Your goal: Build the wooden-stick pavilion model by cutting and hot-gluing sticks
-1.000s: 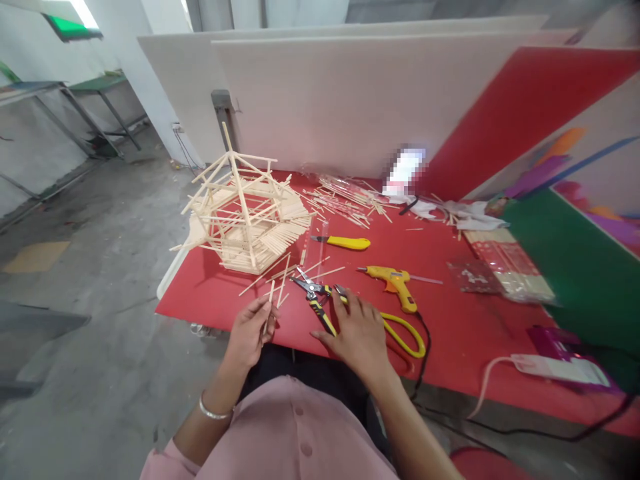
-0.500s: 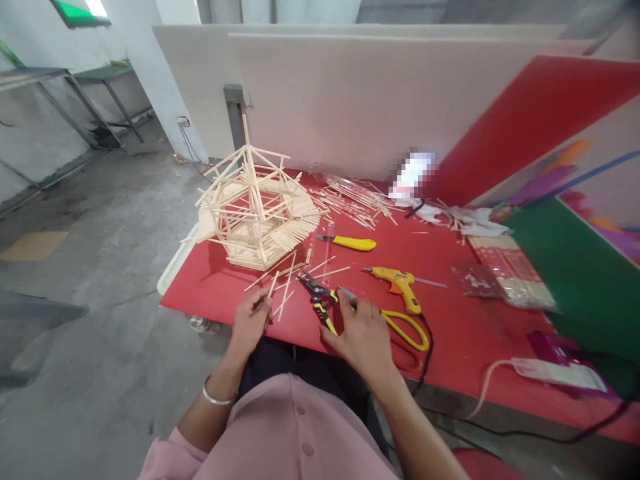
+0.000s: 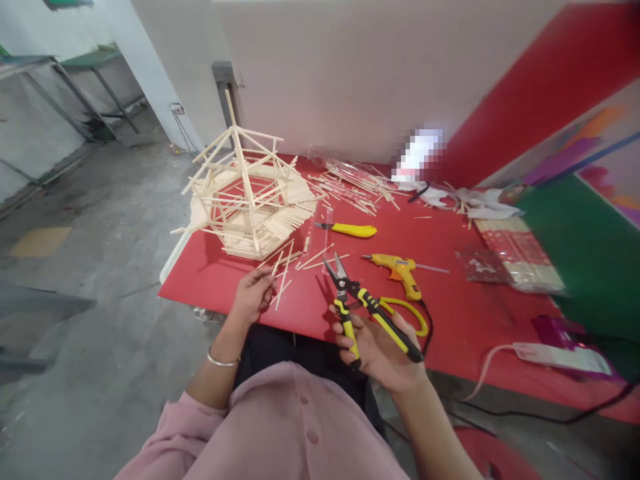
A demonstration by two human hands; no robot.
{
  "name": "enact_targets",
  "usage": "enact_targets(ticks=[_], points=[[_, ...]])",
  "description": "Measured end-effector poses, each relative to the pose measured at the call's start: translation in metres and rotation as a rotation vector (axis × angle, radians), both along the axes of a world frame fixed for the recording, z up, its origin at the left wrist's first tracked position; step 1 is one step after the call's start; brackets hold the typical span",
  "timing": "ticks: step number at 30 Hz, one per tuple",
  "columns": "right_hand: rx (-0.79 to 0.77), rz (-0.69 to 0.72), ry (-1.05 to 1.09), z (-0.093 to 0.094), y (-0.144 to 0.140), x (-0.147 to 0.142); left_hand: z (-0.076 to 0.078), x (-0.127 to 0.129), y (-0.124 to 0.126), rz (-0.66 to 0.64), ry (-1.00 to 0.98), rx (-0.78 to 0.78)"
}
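My right hand (image 3: 383,350) holds a pair of black-and-yellow snips (image 3: 356,300) by the handles, lifted off the red table (image 3: 450,313), blades apart and pointing up and away. My left hand (image 3: 253,293) rests at the table's front edge with its fingers closed on a thin wooden stick (image 3: 273,269). More loose sticks (image 3: 305,260) lie just beyond it. A house-like model of wooden sticks (image 3: 247,200) stands at the far left of the table.
A yellow utility knife (image 3: 353,231), a yellow glue gun (image 3: 397,272) and yellow-handled scissors (image 3: 407,317) lie on the table. Stick packets (image 3: 515,260) sit to the right, a power strip (image 3: 560,357) near the front right. White boards (image 3: 325,80) stand behind.
My right hand has picked the snips up from the table and raised them toward me. My left hand has stayed with its stick at the front edge.
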State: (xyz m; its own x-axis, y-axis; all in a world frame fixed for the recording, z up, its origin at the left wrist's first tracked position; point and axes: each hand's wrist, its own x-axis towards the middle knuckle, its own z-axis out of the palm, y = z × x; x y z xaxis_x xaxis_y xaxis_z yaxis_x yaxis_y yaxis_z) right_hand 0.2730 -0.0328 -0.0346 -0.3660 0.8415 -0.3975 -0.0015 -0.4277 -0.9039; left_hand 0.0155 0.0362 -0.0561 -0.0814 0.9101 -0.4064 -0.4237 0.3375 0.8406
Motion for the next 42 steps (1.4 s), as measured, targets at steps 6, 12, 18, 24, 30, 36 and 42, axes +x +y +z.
enact_targets(ticks=[6,12,18,24,30,36,42], points=[[0.031,0.079,0.071,-0.006,-0.003,-0.03,0.002,-0.012,-0.008,-0.085,-0.212,-0.086],[0.033,0.116,-0.004,-0.005,0.002,-0.032,0.0,-0.011,-0.013,-0.095,-0.192,-0.069],[0.417,0.066,-0.853,-0.001,0.005,-0.036,0.007,0.001,-0.026,-0.14,-0.145,0.065],[0.945,0.041,-1.285,-0.006,0.014,-0.05,0.035,0.02,-0.031,-0.193,-0.244,0.137],[1.431,-0.233,-0.904,0.015,0.026,-0.066,0.059,0.035,-0.01,-0.05,-0.299,0.185],[1.583,-0.35,-0.818,0.031,0.046,-0.09,0.057,0.031,0.005,0.04,-0.339,0.101],[1.566,-0.395,-0.842,0.037,0.06,-0.102,0.056,0.026,0.019,0.155,-0.29,0.094]])
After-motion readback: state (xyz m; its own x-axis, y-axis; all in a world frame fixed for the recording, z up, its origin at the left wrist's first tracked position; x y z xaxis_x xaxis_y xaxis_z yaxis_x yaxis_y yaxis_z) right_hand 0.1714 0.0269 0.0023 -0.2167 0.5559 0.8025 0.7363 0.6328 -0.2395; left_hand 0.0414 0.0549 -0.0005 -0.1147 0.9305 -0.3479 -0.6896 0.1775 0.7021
